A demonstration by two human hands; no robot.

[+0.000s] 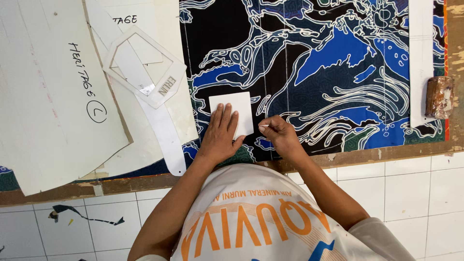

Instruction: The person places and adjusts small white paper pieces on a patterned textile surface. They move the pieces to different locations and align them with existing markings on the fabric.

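- My left hand lies flat, palm down, fingers spread a little and pressed onto the lower left part of a small white card; it pins the card rather than closing around anything.
- My right hand is curled, thumb and fingertips pinched together on a small pale marking piece whose tip sticks out to the left, just beside the card's right edge. I cannot tell exactly what kind of marker it is.
- The white card is roughly square and sits flat on the patterned cloth, near the cloth's lower edge and close to my body.
- The cloth is black and blue with white wavy outlines and bits of green along the bottom; thin pale straight lines run up and down across it.
- The cloth is spread over a wooden tabletop, whose worn brown edge shows just below my hands.
- To the left of the card, overlapping the cloth's left edge, lie large pale paper patterns with handwriting on them.
- On top of those rests a white angular frame-shaped template with an open middle, and a long narrow white strip with a rounded end runs down from under it towards the table edge.
- At the far right, a long white strip lies along the cloth, and a brownish worn block sits beside it near the table's right side.
- Below the table is a white tiled floor, with a dark scrap of fabric lying on it at the left.
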